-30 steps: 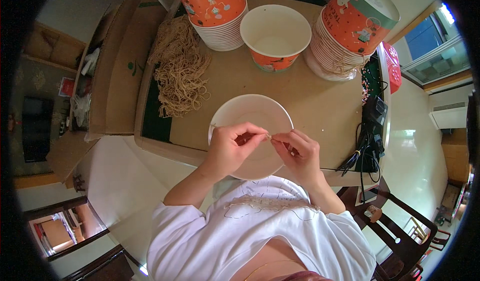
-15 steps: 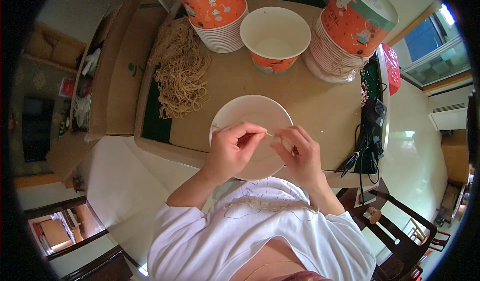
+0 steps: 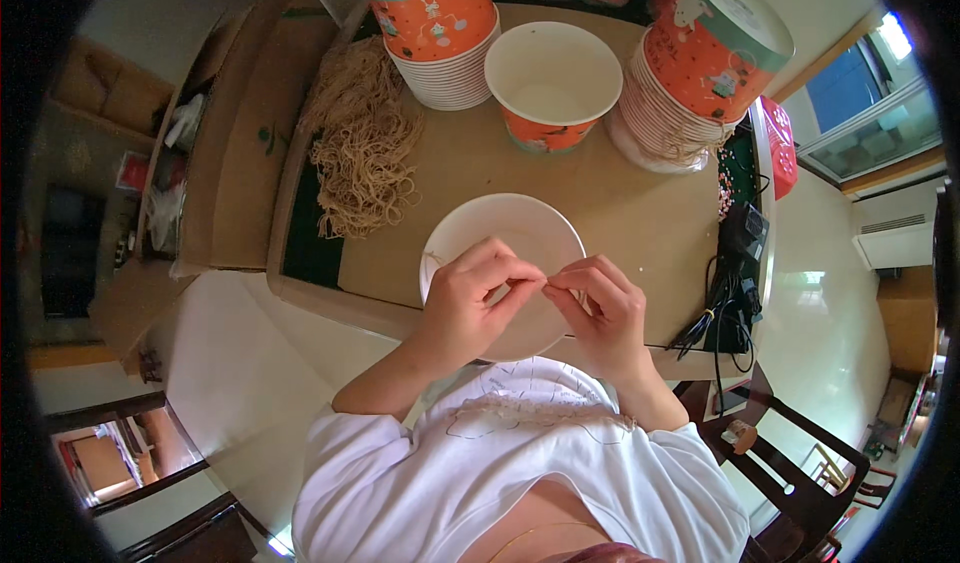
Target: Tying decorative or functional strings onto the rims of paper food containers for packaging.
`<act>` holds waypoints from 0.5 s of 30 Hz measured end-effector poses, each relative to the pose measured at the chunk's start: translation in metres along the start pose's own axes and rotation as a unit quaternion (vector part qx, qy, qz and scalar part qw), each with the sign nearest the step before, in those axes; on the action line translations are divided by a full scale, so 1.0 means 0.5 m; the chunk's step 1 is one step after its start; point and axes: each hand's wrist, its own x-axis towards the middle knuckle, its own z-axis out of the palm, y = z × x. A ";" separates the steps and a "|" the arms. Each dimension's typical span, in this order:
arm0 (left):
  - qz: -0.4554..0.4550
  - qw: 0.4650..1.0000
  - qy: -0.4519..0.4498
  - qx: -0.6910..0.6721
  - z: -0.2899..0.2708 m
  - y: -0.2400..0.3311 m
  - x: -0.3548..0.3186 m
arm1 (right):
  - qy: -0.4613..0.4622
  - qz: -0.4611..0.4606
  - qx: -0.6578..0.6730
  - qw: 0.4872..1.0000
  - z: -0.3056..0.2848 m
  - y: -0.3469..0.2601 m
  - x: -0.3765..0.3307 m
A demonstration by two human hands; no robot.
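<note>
Over a white paper bucket (image 3: pixel 503 219) at the table's near edge, my two hands meet fingertip to fingertip. My left hand (image 3: pixel 462 301) is closed in a pinch on a thin tan string, and a bit of the string (image 3: pixel 432 259) pokes out beside it at the bucket's left rim. My right hand (image 3: pixel 608 315) pinches at the same spot; the string between the tips is mostly hidden by the fingers. At the back left lies a loose heap of the same tan string (image 3: pixel 365 168).
An orange paper bucket (image 3: pixel 553 83) stands open mid-table, between an upside-down stack of buckets (image 3: pixel 430 23) and another stack (image 3: pixel 705 53). Black cables with an adapter (image 3: pixel 745 231) lie along the right edge. A cardboard box (image 3: pixel 250 153) borders the left; a dark chair (image 3: pixel 800 463) stands lower right.
My right hand has come in to touch the left fingertips; the stretch of string that showed between them is now covered. The bucket has stayed in place.
</note>
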 end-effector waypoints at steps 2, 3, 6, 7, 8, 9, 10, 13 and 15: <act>-0.022 1.000 0.001 -0.012 0.002 0.010 -0.001 | 0.001 -0.001 0.004 1.000 0.000 -0.003 0.001; -0.022 1.000 0.001 -0.012 0.002 0.010 -0.004 | -0.003 -0.009 0.002 1.000 -0.001 -0.005 0.002; -0.033 0.999 0.014 -0.036 0.006 0.008 -0.011 | -0.010 -0.020 0.000 1.000 -0.004 -0.012 0.003; -0.034 0.998 0.025 -0.046 0.011 0.008 -0.014 | -0.013 -0.022 0.000 1.000 -0.005 -0.015 0.003; -0.035 0.997 0.035 -0.056 0.014 0.007 -0.013 | -0.012 -0.022 -0.001 1.000 -0.008 -0.014 0.005; -0.035 0.997 0.034 -0.056 0.008 0.010 -0.009 | -0.025 -0.001 0.020 0.999 -0.013 -0.012 0.008; -0.043 0.999 0.010 -0.017 -0.006 0.018 -0.001 | -0.039 0.020 0.041 0.998 -0.018 -0.011 0.011; -0.021 0.998 -0.035 0.038 -0.039 0.030 -0.003 | -0.105 0.050 0.093 0.989 -0.039 -0.014 0.018; 0.012 0.997 -0.057 0.054 -0.049 0.037 -0.003 | -0.113 0.041 0.091 0.989 -0.041 0.000 0.011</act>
